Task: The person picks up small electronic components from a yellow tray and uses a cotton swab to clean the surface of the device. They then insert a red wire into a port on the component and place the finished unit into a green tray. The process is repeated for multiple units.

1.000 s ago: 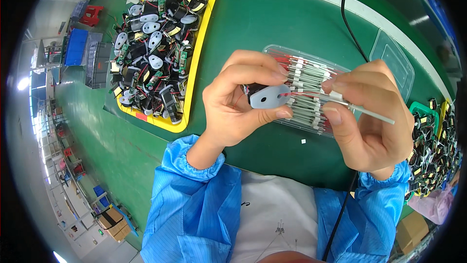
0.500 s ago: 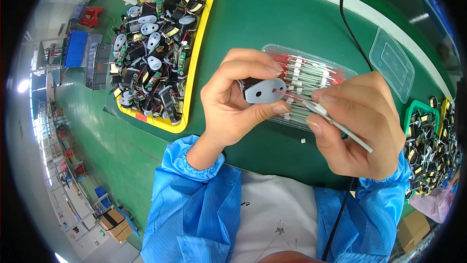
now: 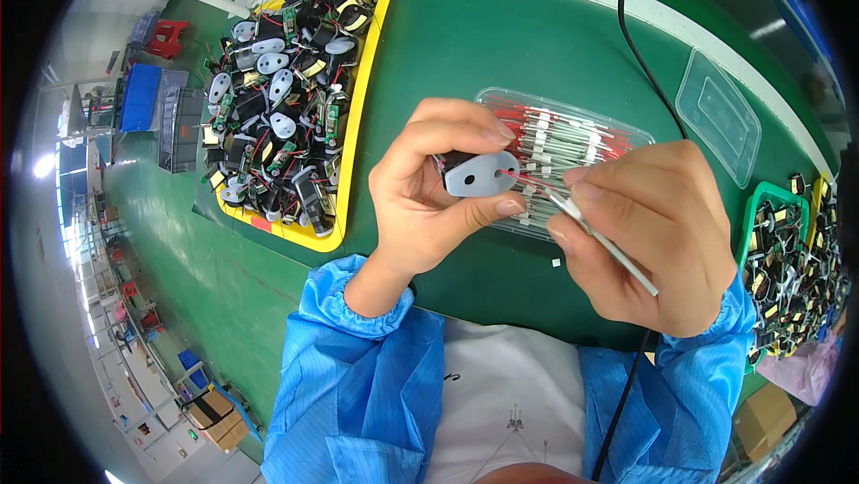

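Between its thumb and fingers my left hand (image 3: 404,182) grips a small black device with a grey oval end cap (image 3: 472,182). Dark holes show in the cap's face. Pinched in my right hand (image 3: 660,229) is a thin wire lead (image 3: 619,258) with a pale sleeve and a red end. That red end meets the hole at the cap's right side; how deep it sits I cannot tell. Beneath both hands lies a clear plastic box (image 3: 617,117), holding many red-and-white wire leads (image 3: 559,137), partly hidden by my fingers.
A yellow tray (image 3: 365,81) heaped with similar black devices and green circuit boards stands at the left. On the right are a clear lid (image 3: 718,117), a black cable (image 3: 640,50) and a green tray (image 3: 745,216) of more devices. A tiny white piece (image 3: 556,262) lies on the green table.
My right hand has shifted slightly left and down with the lead, closer to the cap. My left hand keeps its hold on the device, which has moved slightly left.
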{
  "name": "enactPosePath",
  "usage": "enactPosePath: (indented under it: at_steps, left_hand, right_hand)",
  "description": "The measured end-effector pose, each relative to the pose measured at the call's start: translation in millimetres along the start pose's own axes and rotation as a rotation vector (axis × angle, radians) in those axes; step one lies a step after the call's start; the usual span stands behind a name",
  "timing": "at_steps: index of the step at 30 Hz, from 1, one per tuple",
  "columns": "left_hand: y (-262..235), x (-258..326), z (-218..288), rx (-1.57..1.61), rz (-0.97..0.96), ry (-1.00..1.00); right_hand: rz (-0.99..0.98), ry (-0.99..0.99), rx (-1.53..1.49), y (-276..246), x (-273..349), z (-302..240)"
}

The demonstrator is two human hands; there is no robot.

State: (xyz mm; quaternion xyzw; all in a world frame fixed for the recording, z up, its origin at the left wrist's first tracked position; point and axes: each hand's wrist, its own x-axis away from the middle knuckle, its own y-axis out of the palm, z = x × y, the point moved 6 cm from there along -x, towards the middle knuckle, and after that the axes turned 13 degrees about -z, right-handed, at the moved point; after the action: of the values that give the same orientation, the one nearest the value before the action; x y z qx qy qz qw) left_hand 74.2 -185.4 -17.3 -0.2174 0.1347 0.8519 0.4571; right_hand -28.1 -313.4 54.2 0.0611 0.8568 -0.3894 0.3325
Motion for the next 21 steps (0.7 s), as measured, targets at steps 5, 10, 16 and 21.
enactPosePath:
  at_steps: [5,10,16,21]
  left_hand:
    - [-0.1,-0.6,1.4,-0.014,-0.003,-0.002]
    - [0.6,-1.4,1.8,-0.031,-0.007,0.007]
    - [0.2,-1.3,2.3,-0.055,-0.009,0.015]
    - [-0.4,-0.9,2.0,-0.070,-0.009,0.019]
  right_hand:
    - [-0.003,0.005,-0.031,1.2,0.1,-0.5]
    - [0.022,0.010,-0.061,0.8,-0.8,0.5]
    - [0.042,0.004,-0.094,0.2,-1.7,3.8]
    - [0.031,0.001,-0.097,-0.1,-1.5,4.7]
